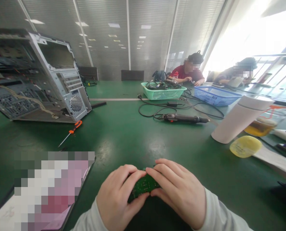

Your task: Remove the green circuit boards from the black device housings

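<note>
A small green circuit board is held at the near edge of the green table, low in the middle of the view. My left hand grips its left end, thumb below and fingers along the top edge. On the other end, my right hand is closed in the same way. The fingertips of both hands nearly meet over the board. Its dotted solder side faces me, while its far side and both ends are hidden by my fingers.
An open computer case stands at left, with an orange screwdriver before it. An electric screwdriver lies beyond my hands, near a green basket and a blue basket. A white tumbler stands right. Two people sit farther back.
</note>
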### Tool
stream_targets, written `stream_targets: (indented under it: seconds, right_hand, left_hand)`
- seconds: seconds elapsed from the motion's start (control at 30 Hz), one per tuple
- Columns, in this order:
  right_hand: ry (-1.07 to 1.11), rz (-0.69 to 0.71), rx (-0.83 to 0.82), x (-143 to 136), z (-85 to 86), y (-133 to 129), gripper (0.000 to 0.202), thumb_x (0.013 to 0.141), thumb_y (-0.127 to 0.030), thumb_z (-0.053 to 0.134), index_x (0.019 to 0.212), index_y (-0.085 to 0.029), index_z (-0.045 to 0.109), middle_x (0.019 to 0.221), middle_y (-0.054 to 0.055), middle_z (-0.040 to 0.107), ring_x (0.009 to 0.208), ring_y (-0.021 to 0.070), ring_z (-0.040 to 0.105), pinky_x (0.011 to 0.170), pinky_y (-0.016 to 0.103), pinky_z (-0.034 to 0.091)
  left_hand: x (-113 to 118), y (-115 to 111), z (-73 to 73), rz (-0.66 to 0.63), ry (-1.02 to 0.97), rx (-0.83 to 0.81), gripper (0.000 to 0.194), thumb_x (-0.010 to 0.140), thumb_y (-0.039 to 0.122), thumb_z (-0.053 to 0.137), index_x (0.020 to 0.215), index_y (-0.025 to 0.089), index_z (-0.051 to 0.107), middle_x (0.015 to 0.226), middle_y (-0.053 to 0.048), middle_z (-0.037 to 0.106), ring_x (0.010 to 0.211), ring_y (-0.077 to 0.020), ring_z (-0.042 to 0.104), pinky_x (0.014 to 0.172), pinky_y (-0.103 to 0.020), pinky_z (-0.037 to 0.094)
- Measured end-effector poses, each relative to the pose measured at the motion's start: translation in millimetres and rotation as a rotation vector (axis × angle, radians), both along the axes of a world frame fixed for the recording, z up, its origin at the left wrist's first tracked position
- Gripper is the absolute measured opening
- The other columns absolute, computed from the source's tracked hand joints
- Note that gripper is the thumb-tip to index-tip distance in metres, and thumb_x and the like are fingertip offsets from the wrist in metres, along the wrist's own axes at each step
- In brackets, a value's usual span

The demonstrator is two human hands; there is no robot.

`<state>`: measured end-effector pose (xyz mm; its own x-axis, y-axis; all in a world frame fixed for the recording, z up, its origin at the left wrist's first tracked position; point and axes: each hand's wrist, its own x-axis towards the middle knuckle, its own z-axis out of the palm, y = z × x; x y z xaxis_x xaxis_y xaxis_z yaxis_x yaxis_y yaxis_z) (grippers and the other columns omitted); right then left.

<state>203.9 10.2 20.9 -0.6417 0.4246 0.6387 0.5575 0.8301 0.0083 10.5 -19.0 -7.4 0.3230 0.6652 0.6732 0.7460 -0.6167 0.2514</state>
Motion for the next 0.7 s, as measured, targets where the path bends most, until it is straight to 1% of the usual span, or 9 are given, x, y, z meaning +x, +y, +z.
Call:
stream_targets:
  seconds: [0.13, 0.23, 0.3, 0.4, 0.47, 0.53, 0.6, 0.7]
  right_hand:
    - [0.03, 0.003, -0.006, -2.8, 1.7, -1.4, 0.035, 0.1, -0.033, 0.031, 0.101, -0.011, 0.059, 0.092, 0.006, 0.062, 0.093, 0.0208, 0.057, 0.078, 0.033, 0.052]
    - [0.096, 0.004, -0.051, -5.9, -4.9, -4.1, 0.029, 0.099, -0.028, 0.033, 0.098, -0.011, 0.056, 0.098, 0.008, 0.061, 0.092, 0.0199, 0.058, 0.075, 0.031, 0.053]
    - [0.147, 0.014, -0.086, -6.3, -11.6, -4.8, 0.025, 0.098, -0.026, 0.034, 0.099, -0.012, 0.054, 0.103, 0.009, 0.06, 0.095, 0.02, 0.057, 0.078, 0.032, 0.053]
    - [0.193, 0.01, -0.123, -4.3, -19.5, -3.7, 0.018, 0.095, -0.021, 0.037, 0.101, -0.014, 0.052, 0.111, 0.008, 0.059, 0.107, 0.0216, 0.054, 0.087, 0.035, 0.051]
    - [0.194, -0.002, -0.138, -2.9, -21.5, -2.6, 0.014, 0.092, -0.017, 0.04, 0.102, -0.015, 0.05, 0.116, 0.008, 0.057, 0.112, 0.0218, 0.052, 0.09, 0.036, 0.05]
    - [0.203, -0.003, -0.14, -2.4, -21.7, -2.3, 0.013, 0.09, -0.015, 0.042, 0.101, -0.016, 0.049, 0.117, 0.008, 0.056, 0.115, 0.0213, 0.05, 0.091, 0.036, 0.05]
    - [0.217, -0.001, -0.141, -2.8, -21.9, -2.7, 0.011, 0.089, -0.013, 0.043, 0.098, -0.016, 0.048, 0.116, 0.008, 0.057, 0.117, 0.0213, 0.049, 0.092, 0.036, 0.049]
    - [0.228, 0.016, -0.152, -4.0, -23.3, -3.2, 0.01, 0.087, -0.012, 0.044, 0.096, -0.016, 0.047, 0.115, 0.008, 0.057, 0.116, 0.0216, 0.05, 0.092, 0.036, 0.049]
  left_hand:
    - [1.4, 0.1, 5.3, -0.012, 0.001, 0.053, 0.02, 0.085, 0.02, 0.053, 0.105, 0.018, 0.057, 0.093, -0.005, 0.06, 0.086, -0.0174, 0.059, 0.078, -0.029, 0.047]
    - [2.8, -0.3, 10.1, -0.041, 0.005, 0.076, 0.025, 0.084, 0.014, 0.054, 0.109, 0.018, 0.055, 0.096, -0.005, 0.062, 0.092, -0.017, 0.057, 0.085, -0.028, 0.044]
    - [3.7, -1.0, 11.0, -0.036, 0.001, 0.044, 0.03, 0.084, 0.015, 0.053, 0.114, 0.02, 0.051, 0.1, -0.005, 0.061, 0.096, -0.0179, 0.055, 0.089, -0.029, 0.043]
    - [3.7, -1.0, 9.0, 0.032, -0.04, -0.029, 0.041, 0.082, 0.018, 0.055, 0.122, 0.021, 0.044, 0.109, -0.007, 0.057, 0.106, -0.0219, 0.051, 0.096, -0.035, 0.041]
    - [2.6, 0.8, 6.4, 0.079, -0.074, -0.059, 0.051, 0.079, 0.021, 0.057, 0.126, 0.021, 0.041, 0.115, -0.01, 0.052, 0.111, -0.0252, 0.049, 0.097, -0.04, 0.041]
    - [1.3, 3.3, 3.0, 0.091, -0.11, -0.104, 0.059, 0.075, 0.023, 0.06, 0.129, 0.02, 0.038, 0.118, -0.011, 0.049, 0.112, -0.0267, 0.048, 0.097, -0.042, 0.041]
    - [0.7, 5.2, -0.3, 0.066, -0.152, -0.165, 0.059, 0.074, 0.021, 0.06, 0.129, 0.021, 0.039, 0.118, -0.01, 0.051, 0.112, -0.0259, 0.049, 0.097, -0.042, 0.042]
    - [2.2, 4.8, -3.5, -0.002, -0.198, -0.224, 0.048, 0.076, 0.018, 0.057, 0.121, 0.026, 0.044, 0.115, -0.006, 0.056, 0.111, -0.023, 0.051, 0.098, -0.04, 0.041]
